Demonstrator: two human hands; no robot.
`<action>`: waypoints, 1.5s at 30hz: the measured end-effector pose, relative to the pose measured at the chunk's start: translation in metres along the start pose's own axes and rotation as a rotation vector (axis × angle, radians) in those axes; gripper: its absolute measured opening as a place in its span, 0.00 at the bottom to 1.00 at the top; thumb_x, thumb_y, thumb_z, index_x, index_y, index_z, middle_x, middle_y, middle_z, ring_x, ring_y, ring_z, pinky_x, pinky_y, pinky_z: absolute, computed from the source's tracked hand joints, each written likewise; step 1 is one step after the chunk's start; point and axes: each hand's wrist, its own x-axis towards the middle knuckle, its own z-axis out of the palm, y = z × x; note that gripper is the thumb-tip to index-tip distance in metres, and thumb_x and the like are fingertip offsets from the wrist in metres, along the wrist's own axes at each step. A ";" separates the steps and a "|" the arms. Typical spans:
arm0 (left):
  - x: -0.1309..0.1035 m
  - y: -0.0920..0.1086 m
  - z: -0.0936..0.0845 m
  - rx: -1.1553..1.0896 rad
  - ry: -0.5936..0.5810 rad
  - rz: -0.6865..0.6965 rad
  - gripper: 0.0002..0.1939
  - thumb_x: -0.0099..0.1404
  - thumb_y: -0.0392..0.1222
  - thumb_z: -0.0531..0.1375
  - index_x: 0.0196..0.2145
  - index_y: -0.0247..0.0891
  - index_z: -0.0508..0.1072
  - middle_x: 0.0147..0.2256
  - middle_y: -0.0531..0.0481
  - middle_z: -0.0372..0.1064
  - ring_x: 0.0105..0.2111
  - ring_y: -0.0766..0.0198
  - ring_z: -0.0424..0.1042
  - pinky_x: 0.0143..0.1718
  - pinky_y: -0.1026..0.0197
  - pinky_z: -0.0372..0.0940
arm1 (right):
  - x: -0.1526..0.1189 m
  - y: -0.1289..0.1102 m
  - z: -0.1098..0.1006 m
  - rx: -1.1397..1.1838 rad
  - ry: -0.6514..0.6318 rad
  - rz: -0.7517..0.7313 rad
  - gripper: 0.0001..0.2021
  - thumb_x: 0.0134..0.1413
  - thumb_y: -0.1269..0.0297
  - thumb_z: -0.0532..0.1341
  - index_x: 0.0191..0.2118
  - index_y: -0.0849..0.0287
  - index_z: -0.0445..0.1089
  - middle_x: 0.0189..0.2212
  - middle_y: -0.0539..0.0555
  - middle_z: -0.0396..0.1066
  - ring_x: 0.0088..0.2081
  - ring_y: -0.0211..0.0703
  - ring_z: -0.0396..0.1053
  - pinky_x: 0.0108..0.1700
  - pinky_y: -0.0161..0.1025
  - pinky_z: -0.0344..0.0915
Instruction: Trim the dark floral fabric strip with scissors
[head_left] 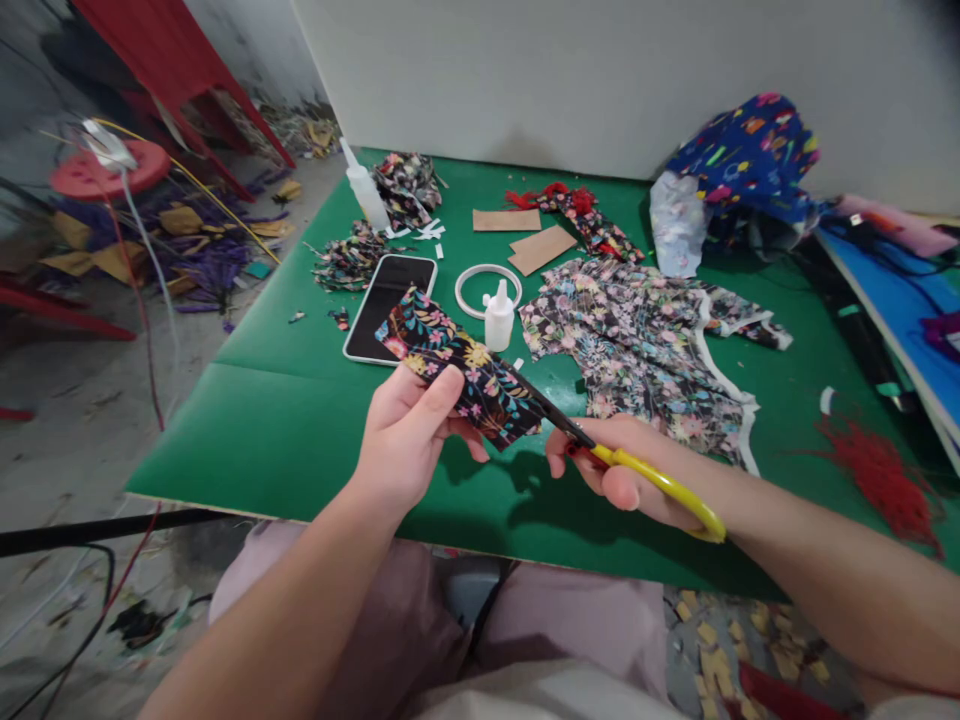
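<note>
My left hand (pixel 412 430) pinches a strip of black floral fabric (pixel 480 375) between thumb and fingers, holding it above the green table. In my right hand (pixel 622 460) is a pair of scissors (pixel 652 478) with yellow handles and dark blades. The blades lie along the upper right edge of the fabric; whether they are cutting into it I cannot tell. Just beyond the fabric stand a small white squeeze bottle (pixel 499 322) and a white ring (pixel 459 290). A phone (pixel 375 310) with a dark screen lies partly behind the fabric's left end.
On the green table (pixel 247 420) lie a larger floral cloth (pixel 637 350), brown card pieces (pixel 541 250), crumpled floral scraps (pixel 352 258) and a taller white bottle (pixel 365 190). Red threads (pixel 885 480) are at right, near a blue board (pixel 900 290). A blue patterned cloth (pixel 750 165) sits behind.
</note>
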 end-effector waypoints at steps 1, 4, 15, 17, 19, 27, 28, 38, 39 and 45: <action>0.000 0.000 0.000 0.004 0.005 -0.002 0.08 0.58 0.44 0.63 0.31 0.37 0.70 0.23 0.54 0.70 0.14 0.69 0.66 0.10 0.67 0.65 | 0.000 0.001 0.000 0.012 0.003 -0.001 0.35 0.42 0.29 0.44 0.34 0.60 0.65 0.20 0.45 0.56 0.24 0.33 0.55 0.27 0.31 0.53; 0.000 0.001 0.000 0.008 0.016 -0.007 0.09 0.57 0.45 0.64 0.31 0.37 0.70 0.23 0.55 0.70 0.14 0.68 0.67 0.10 0.66 0.66 | 0.000 0.000 0.001 0.048 0.016 0.002 0.33 0.46 0.32 0.45 0.34 0.60 0.65 0.20 0.44 0.55 0.23 0.32 0.54 0.27 0.31 0.52; -0.001 0.001 0.001 -0.001 0.010 -0.017 0.08 0.58 0.44 0.63 0.31 0.38 0.70 0.23 0.55 0.69 0.14 0.70 0.66 0.12 0.68 0.65 | 0.002 -0.014 0.000 0.055 -0.012 0.036 0.36 0.44 0.30 0.44 0.32 0.62 0.65 0.18 0.44 0.53 0.21 0.30 0.50 0.23 0.31 0.50; -0.001 0.000 0.000 0.009 0.005 -0.023 0.08 0.58 0.44 0.63 0.31 0.38 0.70 0.24 0.55 0.69 0.15 0.70 0.66 0.12 0.68 0.65 | 0.002 -0.014 0.000 0.048 -0.004 0.040 0.36 0.45 0.30 0.44 0.32 0.62 0.66 0.18 0.44 0.54 0.21 0.31 0.51 0.23 0.31 0.50; 0.000 0.000 0.000 0.012 0.001 -0.021 0.08 0.58 0.44 0.63 0.31 0.37 0.70 0.23 0.55 0.68 0.15 0.70 0.66 0.12 0.68 0.65 | 0.002 -0.013 0.000 0.028 0.005 0.035 0.36 0.45 0.29 0.44 0.31 0.62 0.66 0.19 0.45 0.54 0.22 0.31 0.51 0.23 0.31 0.50; -0.001 0.000 -0.001 -0.016 -0.027 -0.009 0.06 0.60 0.42 0.61 0.32 0.37 0.71 0.24 0.54 0.69 0.16 0.70 0.68 0.14 0.68 0.66 | 0.001 -0.005 -0.001 -0.103 0.033 0.006 0.32 0.50 0.33 0.46 0.32 0.60 0.67 0.19 0.46 0.57 0.22 0.32 0.54 0.24 0.32 0.51; -0.001 0.000 -0.001 -0.019 -0.024 -0.009 0.06 0.60 0.42 0.61 0.33 0.37 0.71 0.24 0.54 0.69 0.16 0.70 0.68 0.13 0.69 0.65 | 0.001 -0.002 -0.001 -0.108 0.019 0.011 0.31 0.51 0.34 0.46 0.34 0.59 0.67 0.19 0.45 0.57 0.22 0.33 0.54 0.24 0.32 0.51; -0.002 0.000 0.001 -0.006 0.000 -0.033 0.08 0.58 0.44 0.63 0.32 0.37 0.70 0.24 0.54 0.70 0.16 0.68 0.68 0.12 0.67 0.67 | -0.001 0.002 -0.001 -0.101 -0.108 -0.010 0.45 0.37 0.25 0.43 0.49 0.61 0.57 0.23 0.46 0.57 0.23 0.34 0.54 0.25 0.33 0.51; -0.002 0.000 0.001 -0.011 -0.001 -0.037 0.08 0.58 0.44 0.63 0.32 0.37 0.71 0.24 0.54 0.70 0.16 0.68 0.68 0.12 0.67 0.67 | -0.001 -0.001 -0.002 -0.113 -0.113 -0.012 0.45 0.38 0.25 0.43 0.50 0.62 0.56 0.24 0.47 0.58 0.24 0.34 0.55 0.25 0.33 0.53; -0.002 0.000 0.000 -0.022 0.004 -0.042 0.07 0.58 0.43 0.63 0.32 0.38 0.72 0.23 0.55 0.70 0.16 0.68 0.68 0.12 0.68 0.66 | -0.001 -0.002 -0.003 -0.143 -0.139 -0.013 0.44 0.42 0.27 0.45 0.52 0.62 0.54 0.28 0.49 0.62 0.26 0.36 0.60 0.29 0.35 0.58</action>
